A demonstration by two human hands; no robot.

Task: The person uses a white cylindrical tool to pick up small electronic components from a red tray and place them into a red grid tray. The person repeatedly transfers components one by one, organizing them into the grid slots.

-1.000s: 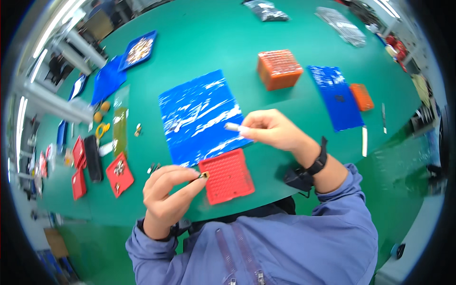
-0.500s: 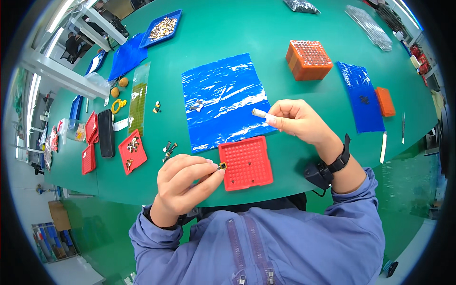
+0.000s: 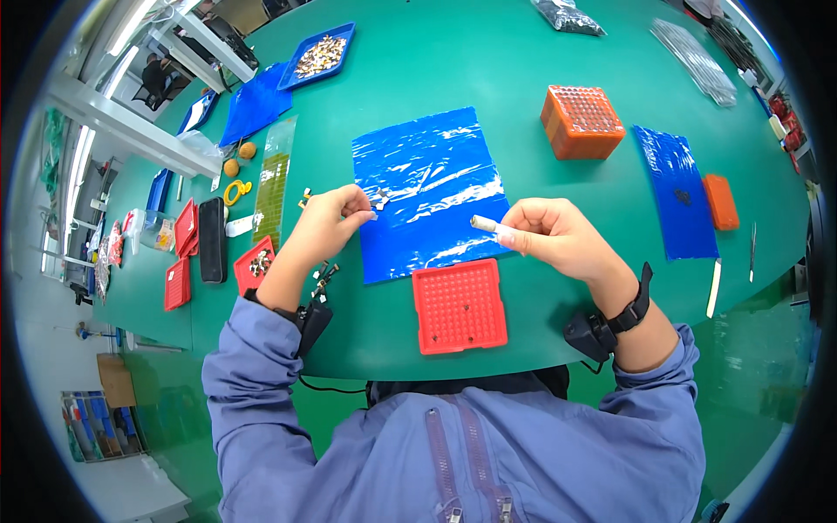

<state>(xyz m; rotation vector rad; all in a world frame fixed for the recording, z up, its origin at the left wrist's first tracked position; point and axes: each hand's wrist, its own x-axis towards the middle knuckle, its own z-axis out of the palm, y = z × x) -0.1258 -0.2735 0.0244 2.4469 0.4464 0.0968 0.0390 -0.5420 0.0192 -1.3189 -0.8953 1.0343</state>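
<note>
My left hand [image 3: 336, 222] reaches over the left edge of a shiny blue sheet [image 3: 427, 187], its fingertips pinched together beside a few small whitish and dark parts [image 3: 380, 200]. Whether anything sits between those fingertips is hidden. Between thumb and forefinger, my right hand [image 3: 558, 240] grips a short whitish cylinder [image 3: 482, 223] above the sheet's right edge. Nearest me lies a red dimpled tray [image 3: 458, 296] with a few tiny dark pieces in it. Several small dark parts [image 3: 323, 281] lie on the table beside my left forearm.
Orange boxes [image 3: 584, 126] and a second blue sheet [image 3: 676, 196] lie to the right, with tweezers [image 3: 752, 253] beyond. On the left are a red tray of parts [image 3: 255, 263], a black case [image 3: 212, 240], yellow scissors [image 3: 235, 193] and a blue tray of parts [image 3: 320, 57].
My left hand has moved from the red tray up to the blue sheet, and the small gold-and-black part it held is no longer visible there. My right hand keeps the cylinder. The view has shifted slightly.
</note>
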